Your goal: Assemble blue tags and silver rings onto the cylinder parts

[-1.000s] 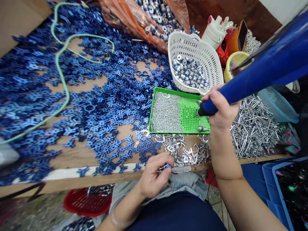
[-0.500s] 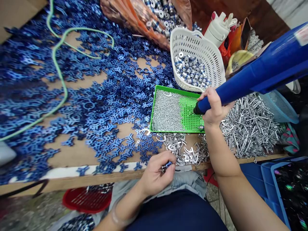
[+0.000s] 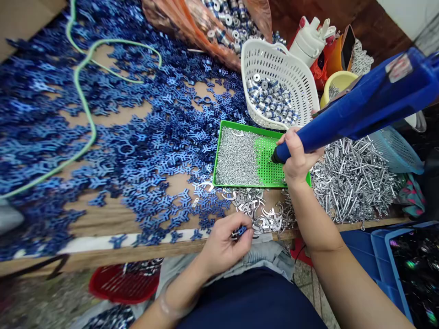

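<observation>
My right hand (image 3: 297, 157) is wrapped round the front of a blue electric screwdriver (image 3: 346, 116). Its black tip points down into the perforated right part of a green tray (image 3: 269, 160). Many tiny silver screws (image 3: 236, 157) cover the tray's left part. At the table's front edge my left hand (image 3: 224, 240) is closed on a small blue metal part (image 3: 239, 232), mostly hidden by the fingers. Curved silver pieces (image 3: 270, 219) lie just beyond that hand. Blue three-armed metal parts (image 3: 151, 160) spread widely over the left of the table.
Behind the tray stands a white basket (image 3: 302, 87) with silver-and-blue cylinders. Silver rods (image 3: 360, 178) are heaped on the right, beside a light-blue basket (image 3: 398, 151). A green cord (image 3: 80, 91) crosses the blue parts. Below the table are a red basket (image 3: 125, 283) and a blue crate (image 3: 373, 256).
My right hand and the screwdriver have shifted slightly left, and the screwdriver's rear end has swung lower. My left hand keeps the blue part and has moved a little right.
</observation>
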The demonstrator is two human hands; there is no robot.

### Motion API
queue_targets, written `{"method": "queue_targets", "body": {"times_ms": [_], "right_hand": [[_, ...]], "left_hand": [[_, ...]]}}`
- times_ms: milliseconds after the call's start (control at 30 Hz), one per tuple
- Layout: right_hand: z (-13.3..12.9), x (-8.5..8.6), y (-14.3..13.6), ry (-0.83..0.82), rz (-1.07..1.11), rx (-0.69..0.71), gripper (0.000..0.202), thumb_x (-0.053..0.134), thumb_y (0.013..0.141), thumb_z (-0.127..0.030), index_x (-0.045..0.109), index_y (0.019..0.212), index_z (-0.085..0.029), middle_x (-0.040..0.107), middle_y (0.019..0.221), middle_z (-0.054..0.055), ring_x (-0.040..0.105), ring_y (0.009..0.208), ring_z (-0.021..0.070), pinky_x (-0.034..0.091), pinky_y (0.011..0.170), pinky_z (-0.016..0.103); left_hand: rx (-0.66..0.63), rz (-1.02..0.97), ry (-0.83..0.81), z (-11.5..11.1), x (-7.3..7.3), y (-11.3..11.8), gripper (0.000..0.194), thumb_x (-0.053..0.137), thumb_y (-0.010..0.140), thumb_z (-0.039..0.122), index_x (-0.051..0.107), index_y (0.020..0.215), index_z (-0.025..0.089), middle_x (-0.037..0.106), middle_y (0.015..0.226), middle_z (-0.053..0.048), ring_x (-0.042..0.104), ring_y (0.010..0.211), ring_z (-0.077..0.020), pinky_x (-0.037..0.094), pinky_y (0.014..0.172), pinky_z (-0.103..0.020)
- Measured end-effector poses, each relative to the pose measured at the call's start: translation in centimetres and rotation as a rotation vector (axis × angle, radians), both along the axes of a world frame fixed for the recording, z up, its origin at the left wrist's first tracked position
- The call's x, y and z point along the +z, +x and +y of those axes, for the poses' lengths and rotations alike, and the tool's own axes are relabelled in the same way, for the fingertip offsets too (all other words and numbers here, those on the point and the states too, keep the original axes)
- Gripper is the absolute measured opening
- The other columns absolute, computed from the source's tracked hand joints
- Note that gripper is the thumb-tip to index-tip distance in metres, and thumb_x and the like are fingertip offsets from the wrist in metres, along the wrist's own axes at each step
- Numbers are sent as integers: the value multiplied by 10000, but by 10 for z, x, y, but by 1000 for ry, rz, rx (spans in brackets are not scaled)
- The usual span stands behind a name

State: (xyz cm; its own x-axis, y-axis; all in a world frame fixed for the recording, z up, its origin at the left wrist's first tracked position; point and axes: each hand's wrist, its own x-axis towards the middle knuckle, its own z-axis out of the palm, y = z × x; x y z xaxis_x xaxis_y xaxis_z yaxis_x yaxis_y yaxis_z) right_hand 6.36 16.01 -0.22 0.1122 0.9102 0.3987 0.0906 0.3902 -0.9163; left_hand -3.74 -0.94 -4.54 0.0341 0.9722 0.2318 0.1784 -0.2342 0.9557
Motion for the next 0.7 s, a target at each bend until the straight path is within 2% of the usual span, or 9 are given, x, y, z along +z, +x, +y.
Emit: {"method": "queue_targets", "body": {"times_ms": [100, 167, 200, 300, 400, 500, 600, 700], "right_hand": [[-10, 17, 4, 52, 86, -10, 259, 536, 700, -338, 490, 938, -247, 421, 714, -9, 495, 544, 145, 469, 582, 350], [-28, 36, 9, 47, 153, 61, 117, 526, 702, -332, 494, 749, -230, 397, 675, -13, 472, 532, 132, 441, 543, 326], [-39, 46, 12, 25, 176, 140, 127, 534, 702, -343, 493, 692, -223, 391, 659, -13, 471, 538, 130, 432, 531, 316], [-78, 77, 20, -99, 149, 402, 169, 549, 770, -409, 534, 758, -241, 411, 668, -12, 485, 590, 133, 471, 600, 314], [-105, 98, 23, -226, 77, 556, 209, 616, 749, -429, 540, 890, -296, 450, 682, -10, 490, 611, 151, 501, 664, 367], [-115, 98, 22, -248, 42, 586, 359, 664, 714, -407, 511, 1028, -324, 485, 708, -1, 509, 631, 171, 505, 696, 408], [-116, 85, 22, -202, 106, 582, 448, 612, 758, -329, 419, 1162, -345, 503, 758, -1, 539, 662, 173, 501, 719, 412], [-118, 74, 22, -186, 59, 581, 481, 583, 766, -304, 370, 1195, -350, 509, 755, -10, 553, 665, 170, 498, 711, 400]], "left_hand": [[-4, 11, -9, 0, 0, 0, 110, 447, 782, 137, 481, 687, 181, 499, 564, 29, 476, 510, -94, 395, 503, -192], [-3, 14, -1, 0, 0, 0, 103, 446, 785, 138, 474, 695, 182, 495, 567, 31, 473, 511, -91, 395, 505, -187], [-1, 16, -1, 0, 0, 1, 98, 448, 784, 138, 472, 700, 182, 494, 572, 32, 471, 511, -90, 394, 505, -185], [12, 26, -15, 0, 0, 1, 86, 453, 781, 138, 471, 708, 180, 501, 587, 32, 471, 515, -86, 392, 507, -179], [25, 34, -7, -1, 0, 2, 71, 451, 774, 146, 479, 717, 177, 508, 593, 29, 470, 517, -86, 382, 503, -178], [23, 32, 5, -2, -1, 3, 64, 440, 763, 164, 486, 719, 174, 513, 593, 23, 470, 516, -92, 381, 500, -184], [16, 15, 0, -2, -2, 4, 63, 440, 757, 160, 478, 709, 174, 515, 591, 19, 470, 516, -95, 382, 503, -188], [15, -3, -11, -2, -2, 4, 56, 459, 751, 149, 471, 703, 175, 517, 593, 21, 465, 518, -94, 375, 506, -190]]}}
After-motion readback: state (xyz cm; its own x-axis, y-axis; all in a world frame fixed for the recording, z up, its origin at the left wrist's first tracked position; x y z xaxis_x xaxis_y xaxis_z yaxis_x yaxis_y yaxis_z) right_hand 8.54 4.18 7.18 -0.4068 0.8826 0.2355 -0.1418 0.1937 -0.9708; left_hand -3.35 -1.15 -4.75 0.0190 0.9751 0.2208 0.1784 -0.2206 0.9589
